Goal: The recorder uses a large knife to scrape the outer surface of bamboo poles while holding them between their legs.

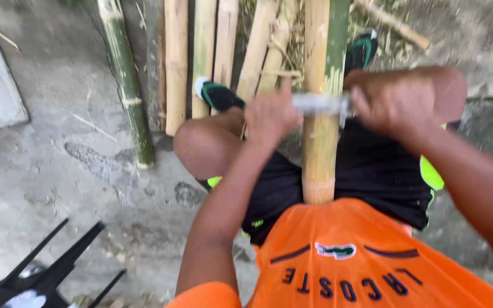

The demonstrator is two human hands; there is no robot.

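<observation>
Bamboo, a pale yellow-green pole (pixel 320 131), is lying between our knees; our left hand (pixel 270 117) and right hand (pixel 397 102) are clenching the grey metal blade (pixel 320 104) across it, and we are judging a slip could drive it toward the thighs beneath.

Orange tee (pixel 349 256) fills lower centre, dark curved stripes and dark lettering across chest w/ a small patch. Black shorts (pixel 372 171) mid-frame, neon-green trim at edges. Black sandals w/ green straps (pixel 218 94), upper centre. Arms bare, no sleeves past shoulders.

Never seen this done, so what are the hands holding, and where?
A metal blade laid across the bamboo pole: left hand at one end, right hand at the other.
</observation>
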